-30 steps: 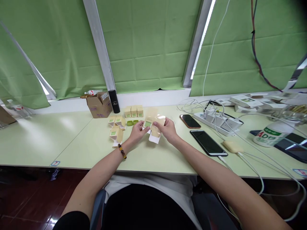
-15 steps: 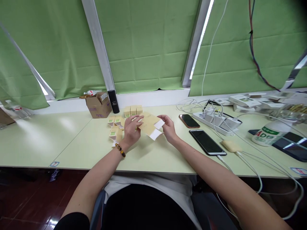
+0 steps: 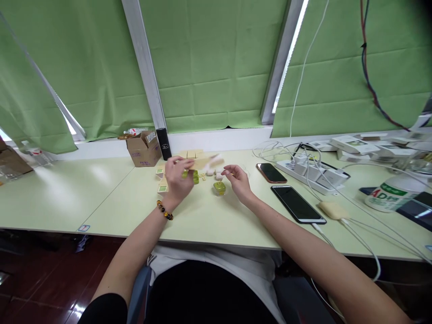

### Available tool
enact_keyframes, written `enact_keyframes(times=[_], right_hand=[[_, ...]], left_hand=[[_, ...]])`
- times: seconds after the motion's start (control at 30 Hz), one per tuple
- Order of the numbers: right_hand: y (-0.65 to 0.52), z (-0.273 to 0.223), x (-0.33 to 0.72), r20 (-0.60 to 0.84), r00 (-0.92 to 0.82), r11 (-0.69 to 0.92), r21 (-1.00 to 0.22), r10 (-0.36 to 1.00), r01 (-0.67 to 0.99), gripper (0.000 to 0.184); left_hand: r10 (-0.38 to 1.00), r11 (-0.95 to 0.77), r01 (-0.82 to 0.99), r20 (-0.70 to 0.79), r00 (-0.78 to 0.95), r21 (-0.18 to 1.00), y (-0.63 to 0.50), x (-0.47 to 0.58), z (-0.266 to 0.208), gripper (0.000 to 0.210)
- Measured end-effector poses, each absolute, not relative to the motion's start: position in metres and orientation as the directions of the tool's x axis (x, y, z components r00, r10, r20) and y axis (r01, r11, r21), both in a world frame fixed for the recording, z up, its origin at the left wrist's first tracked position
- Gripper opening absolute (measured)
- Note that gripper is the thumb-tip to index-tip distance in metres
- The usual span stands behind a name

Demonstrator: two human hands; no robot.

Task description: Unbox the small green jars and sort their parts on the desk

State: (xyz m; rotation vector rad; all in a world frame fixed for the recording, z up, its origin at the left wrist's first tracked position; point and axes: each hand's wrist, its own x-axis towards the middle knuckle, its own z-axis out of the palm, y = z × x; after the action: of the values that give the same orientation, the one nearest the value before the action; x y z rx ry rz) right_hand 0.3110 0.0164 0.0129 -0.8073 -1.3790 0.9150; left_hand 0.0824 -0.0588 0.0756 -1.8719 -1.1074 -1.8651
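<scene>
My left hand [image 3: 178, 181] wears a beaded bracelet and grips a flat, pale yellow cardboard box blank [image 3: 204, 162], smeared by motion. My right hand [image 3: 238, 183] is off the cardboard; its fingers are bent and apart, with nothing visible in them. Just left of that hand, a small green apple-like piece [image 3: 219, 187] rests on the table. Small white pieces [image 3: 218, 175] lie behind it. Green blocks [image 3: 195, 177] show beside my left hand, which partly hides them. Small yellow boxes with green windows [image 3: 162, 188] stand to its left.
A brown carton [image 3: 143, 150] and a black cylinder [image 3: 164, 144] stand at the back left. Two phones [image 3: 299, 204] lie to the right, with a power strip [image 3: 310, 175], trailing cables and a white bottle [image 3: 388, 191] beyond. The table's front edge is close to me.
My right hand has let go of the box blank. My left hand has lifted the blank away and back, revealing green and white pieces on the table. The view has shifted slightly left.
</scene>
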Motion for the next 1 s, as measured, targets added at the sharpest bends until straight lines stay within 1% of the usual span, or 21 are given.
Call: enact_keyframes(times=[0.03,0.07,0.17,0.23,0.33,0.4,0.47,0.53,0.7,1.0], right_hand=[[0.017,0.013,0.311,0.447,-0.030,0.445,-0.894,0.894,-0.052,0.031],[0.017,0.012,0.312,0.446,-0.037,0.444,-0.895,0.894,-0.043,0.032],[0.018,0.011,0.311,0.437,-0.044,0.435,-0.899,0.899,-0.038,0.035],[0.019,0.010,0.311,0.432,-0.043,0.430,-0.902,0.901,-0.043,0.037],[0.018,0.010,0.310,0.426,-0.046,0.425,-0.904,0.903,-0.041,0.039],[0.018,0.010,0.310,0.422,-0.051,0.422,-0.906,0.905,-0.027,0.039],[0.017,0.010,0.310,0.418,-0.058,0.418,-0.908,0.906,-0.015,0.039],[0.017,0.009,0.310,0.417,-0.067,0.418,-0.908,0.906,-0.005,0.038],[0.016,0.010,0.311,0.428,-0.086,0.431,-0.902,0.900,0.021,0.037],[0.017,0.007,0.310,0.432,-0.111,0.438,-0.898,0.895,0.037,0.035]], left_hand=[[0.321,-0.637,0.677,0.925,-0.204,0.370,-0.062,0.075,0.085,0.012],[0.357,-0.595,0.672,0.894,-0.270,0.441,-0.065,0.065,0.093,0.016],[0.560,-0.499,0.564,0.742,-0.369,0.657,-0.078,0.020,0.114,0.027],[0.637,-0.428,0.513,0.651,-0.413,0.744,-0.088,-0.019,0.120,0.030],[0.707,-0.230,0.537,0.518,-0.481,0.812,-0.102,-0.075,0.114,0.038],[0.741,-0.077,0.555,0.420,-0.524,0.828,-0.108,-0.104,0.101,0.039],[0.792,0.070,0.570,0.303,-0.531,0.819,-0.111,-0.123,0.085,0.039],[0.826,0.143,0.573,0.221,-0.518,0.807,-0.111,-0.131,0.067,0.040],[0.869,0.230,0.574,0.100,-0.485,0.786,-0.100,-0.126,0.035,0.043],[0.916,0.254,0.658,0.043,-0.400,0.709,-0.094,-0.115,0.028,0.056]])
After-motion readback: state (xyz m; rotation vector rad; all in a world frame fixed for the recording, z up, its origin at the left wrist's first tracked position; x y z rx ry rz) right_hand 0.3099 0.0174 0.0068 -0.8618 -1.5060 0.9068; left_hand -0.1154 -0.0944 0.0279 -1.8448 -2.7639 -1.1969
